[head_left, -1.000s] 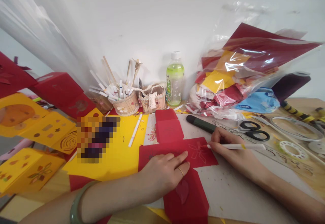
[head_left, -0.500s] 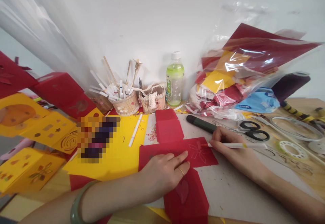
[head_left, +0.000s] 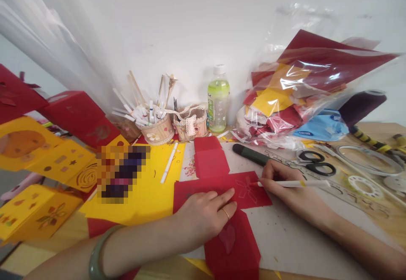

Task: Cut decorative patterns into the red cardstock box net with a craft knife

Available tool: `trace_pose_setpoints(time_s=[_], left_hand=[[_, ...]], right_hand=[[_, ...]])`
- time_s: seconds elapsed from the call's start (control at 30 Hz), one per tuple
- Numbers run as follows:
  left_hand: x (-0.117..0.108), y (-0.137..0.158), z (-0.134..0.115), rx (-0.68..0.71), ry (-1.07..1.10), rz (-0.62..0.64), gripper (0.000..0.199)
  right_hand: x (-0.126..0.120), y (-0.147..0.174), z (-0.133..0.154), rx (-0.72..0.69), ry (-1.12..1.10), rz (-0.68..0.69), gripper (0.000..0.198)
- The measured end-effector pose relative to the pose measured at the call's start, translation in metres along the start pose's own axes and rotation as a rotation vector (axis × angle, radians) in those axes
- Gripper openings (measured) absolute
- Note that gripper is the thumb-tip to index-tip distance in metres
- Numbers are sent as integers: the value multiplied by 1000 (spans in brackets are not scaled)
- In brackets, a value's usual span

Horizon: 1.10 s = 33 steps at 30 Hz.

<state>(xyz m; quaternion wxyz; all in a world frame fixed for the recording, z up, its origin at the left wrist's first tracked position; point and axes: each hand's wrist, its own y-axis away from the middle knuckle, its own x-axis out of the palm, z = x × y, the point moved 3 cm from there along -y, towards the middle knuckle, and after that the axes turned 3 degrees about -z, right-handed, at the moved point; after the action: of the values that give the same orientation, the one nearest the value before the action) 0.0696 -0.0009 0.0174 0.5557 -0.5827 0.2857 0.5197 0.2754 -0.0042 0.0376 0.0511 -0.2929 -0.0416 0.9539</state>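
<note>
A red cross-shaped sheet of card (head_left: 233, 256) lies in front of me, with a pale petal outline on its right arm and a leaf shape on its lower flap. My left hand (head_left: 207, 212) rests flat across its middle, fingers stretched out and pressing the card. Pinched in my right hand (head_left: 282, 182) is a white marker (head_left: 312, 183) with a reddish tip. The tip meets the card at the petal drawing. Beside the card, on yellow paper, lies another white pen (head_left: 169, 162).
Behind the card stand a pen holder (head_left: 157, 132), a lace-trimmed basket (head_left: 192, 127) and a green drink bottle (head_left: 218, 100). Scissors (head_left: 317, 163), a utility knife (head_left: 250, 154) and a clear ruler lie right. A plastic bag of paper (head_left: 275, 102) sits behind; decorated boxes (head_left: 41, 212) stand left.
The marker in my right hand has shifted very slightly at the petal drawing. My left hand stays in place on the card.
</note>
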Motion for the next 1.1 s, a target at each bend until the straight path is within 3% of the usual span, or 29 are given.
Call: trace_pose_setpoints(time_s=[1.1], left_hand=[[0, -1, 1, -24, 7, 24, 23]], right_hand=[[-1, 0, -4, 6, -1, -31, 22]])
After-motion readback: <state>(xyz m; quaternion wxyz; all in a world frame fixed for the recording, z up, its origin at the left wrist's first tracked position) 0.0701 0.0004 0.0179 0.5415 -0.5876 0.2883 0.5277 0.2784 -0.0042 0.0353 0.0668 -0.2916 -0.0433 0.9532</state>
